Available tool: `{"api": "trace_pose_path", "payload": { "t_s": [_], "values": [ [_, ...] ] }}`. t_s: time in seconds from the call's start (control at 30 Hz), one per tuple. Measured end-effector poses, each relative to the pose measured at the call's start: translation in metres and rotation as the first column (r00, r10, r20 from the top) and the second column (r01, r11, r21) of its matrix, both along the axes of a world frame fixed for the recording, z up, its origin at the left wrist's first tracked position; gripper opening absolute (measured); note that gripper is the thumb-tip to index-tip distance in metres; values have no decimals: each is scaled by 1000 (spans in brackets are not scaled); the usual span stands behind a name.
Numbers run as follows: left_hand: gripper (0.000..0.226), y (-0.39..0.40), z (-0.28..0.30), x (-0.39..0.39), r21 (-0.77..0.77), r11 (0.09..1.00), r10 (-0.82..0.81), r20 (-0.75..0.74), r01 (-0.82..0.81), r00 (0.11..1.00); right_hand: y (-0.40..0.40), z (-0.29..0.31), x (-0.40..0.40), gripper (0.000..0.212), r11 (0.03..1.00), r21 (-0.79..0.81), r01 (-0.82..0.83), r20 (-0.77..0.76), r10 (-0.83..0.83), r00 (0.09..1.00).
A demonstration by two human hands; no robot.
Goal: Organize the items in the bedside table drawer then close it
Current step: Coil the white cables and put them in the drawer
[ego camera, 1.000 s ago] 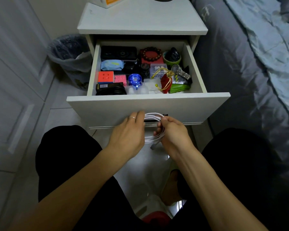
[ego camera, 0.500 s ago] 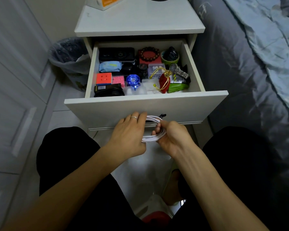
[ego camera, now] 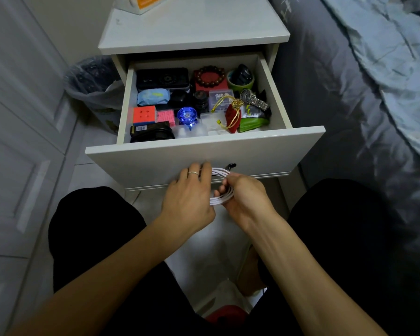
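Down in front, both hands are together on a coiled white charging cable (ego camera: 222,190), held just below the drawer front. The left hand (ego camera: 189,200), a thin ring on one finger, has its fingers curled over the coil's left side; the right hand (ego camera: 246,196) pinches the loops from the right.

Just above them, the white bedside table drawer (ego camera: 264,151) stands pulled open and packed. Along the front wall: a black boxy item with a barcode label (ego camera: 150,133), clear plastic cases (ego camera: 192,130), and a red pouch with gold cord (ego camera: 232,116) lying beside a green packet (ego camera: 252,123). Next row back: an orange-faced puzzle cube (ego camera: 144,114), a pink maze cube (ego camera: 166,116), a blue translucent spinning top (ego camera: 186,116). Further in, a light blue tissue pack (ego camera: 153,97), a metal-band wristwatch (ego camera: 254,100), a small clear box (ego camera: 220,95). At the back wall: a black rectangular case (ego camera: 162,78), a brown bead bracelet on a red box (ego camera: 210,77), and a green cup holding something dark (ego camera: 241,77).

Left of the table, a bin lined with a plastic bag (ego camera: 95,81). Right, a bed with a grey cover (ego camera: 349,93).
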State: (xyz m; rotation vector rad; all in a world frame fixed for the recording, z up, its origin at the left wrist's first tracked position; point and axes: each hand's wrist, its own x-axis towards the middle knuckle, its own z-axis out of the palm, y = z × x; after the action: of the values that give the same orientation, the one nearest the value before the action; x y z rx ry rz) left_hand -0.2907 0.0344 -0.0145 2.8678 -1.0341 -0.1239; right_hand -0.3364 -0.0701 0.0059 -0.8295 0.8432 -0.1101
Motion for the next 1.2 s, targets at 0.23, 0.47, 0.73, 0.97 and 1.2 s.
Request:
{"api": "trace_pose_path", "payload": {
  "t_s": [0.23, 0.47, 0.73, 0.97, 1.2],
  "values": [
    [68, 0, 2, 1, 1, 1000, -2, -70, 2, 998, 1, -18, -9, 20, 888, -426, -175, -16, 186, 983],
    [32, 0, 1, 5, 94, 995, 17, 21, -19, 1000, -12, -21, -11, 21, 552, -753, -357, -187, 340, 921],
    [28, 0, 17, 18, 178, 979, -134, 208, 97, 969, -43, 32, -4, 65, 80, -749, -658, -495, 593, 635],
    [24, -8, 34, 12, 206, 958, -247, 242, 199, 938, -33, 48, 19, 30, -445, -549, -708, -819, 454, 350],
    [19, -1, 53, 22, 388, 881, -348, 145, 270, 926, -30, 42, 13, 28, -711, -577, -402, -776, 323, 542]
  ]
}}
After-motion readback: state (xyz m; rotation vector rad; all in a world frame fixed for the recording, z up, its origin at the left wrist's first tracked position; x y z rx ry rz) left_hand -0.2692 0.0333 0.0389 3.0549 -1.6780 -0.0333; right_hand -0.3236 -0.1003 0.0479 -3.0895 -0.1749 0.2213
